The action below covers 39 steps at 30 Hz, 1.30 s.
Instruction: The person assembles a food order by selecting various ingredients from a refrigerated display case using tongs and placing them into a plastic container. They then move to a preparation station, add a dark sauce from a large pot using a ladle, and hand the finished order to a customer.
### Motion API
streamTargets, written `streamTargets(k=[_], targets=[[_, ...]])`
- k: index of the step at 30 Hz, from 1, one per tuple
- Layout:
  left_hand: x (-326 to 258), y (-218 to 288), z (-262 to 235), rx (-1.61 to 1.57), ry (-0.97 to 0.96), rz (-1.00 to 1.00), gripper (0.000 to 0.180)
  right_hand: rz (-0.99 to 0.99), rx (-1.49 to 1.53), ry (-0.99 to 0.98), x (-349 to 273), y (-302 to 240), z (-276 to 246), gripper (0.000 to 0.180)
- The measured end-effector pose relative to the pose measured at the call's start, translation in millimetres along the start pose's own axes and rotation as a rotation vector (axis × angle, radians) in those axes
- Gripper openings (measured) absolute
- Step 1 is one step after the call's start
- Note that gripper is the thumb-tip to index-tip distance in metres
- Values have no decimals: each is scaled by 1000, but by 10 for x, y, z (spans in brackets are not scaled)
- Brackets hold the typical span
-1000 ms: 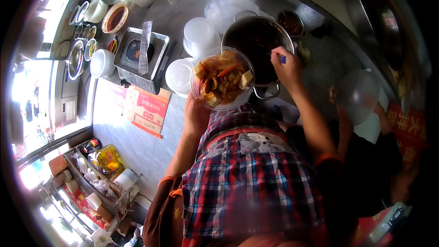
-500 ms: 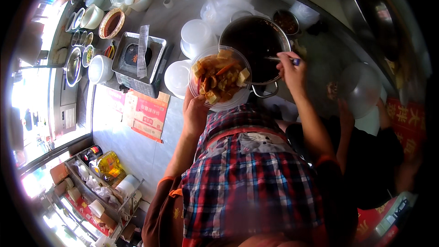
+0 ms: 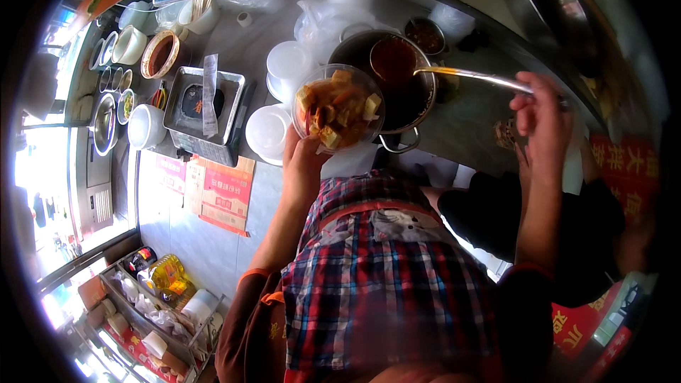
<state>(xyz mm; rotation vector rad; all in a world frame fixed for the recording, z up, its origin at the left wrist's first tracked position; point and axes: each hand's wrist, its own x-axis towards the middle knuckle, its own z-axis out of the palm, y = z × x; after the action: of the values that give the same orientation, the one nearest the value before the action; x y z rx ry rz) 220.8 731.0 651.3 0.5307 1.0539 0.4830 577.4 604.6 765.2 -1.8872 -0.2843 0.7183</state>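
My left hand (image 3: 303,159) grips the near left side of a clear round plastic bowl (image 3: 378,115). Inside it lie tofu cubes and other cooked pieces (image 3: 339,108) in orange-brown sauce. Right beside it, partly behind the bowl, stands a deep metal pot (image 3: 423,115) with dark contents and loop handles. My right hand (image 3: 543,110) is closed round the end of a long-handled metal ladle (image 3: 477,75). The ladle's head, full of red-brown liquid (image 3: 393,59), is raised over the pot, to the right of the bowl and apart from it.
White lidded tubs (image 3: 268,132) stand left of the bowl. Further left sit a square metal tray (image 3: 236,117) and a basin of red sauce (image 3: 160,54). A small bowl (image 3: 425,34) stands behind the pot. Another person's dark-clothed leg (image 3: 475,220) is close on the right.
My right hand has moved right and drawn the ladle up out of the pot, its head now showing filled. The bowl stays in my left hand. The whole view has shifted slightly.
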Motion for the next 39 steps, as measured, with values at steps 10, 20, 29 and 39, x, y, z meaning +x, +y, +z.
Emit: streamTargets(k=[10,20,29,39], targets=[[489,-26,441,-106,-96,-34,52,-122,98,-46,-300,-324,45,33],[502,-33,473,-93,-164,-53,55,-345,32,-161,-590,-104,169,32],[484,-15,440,-170,-209,-26,49,-907,-522,-211,-754,227,-123,27],[415,2,218,-262,-230,16,68,-800,-454,-206,-814,247,-41,25]])
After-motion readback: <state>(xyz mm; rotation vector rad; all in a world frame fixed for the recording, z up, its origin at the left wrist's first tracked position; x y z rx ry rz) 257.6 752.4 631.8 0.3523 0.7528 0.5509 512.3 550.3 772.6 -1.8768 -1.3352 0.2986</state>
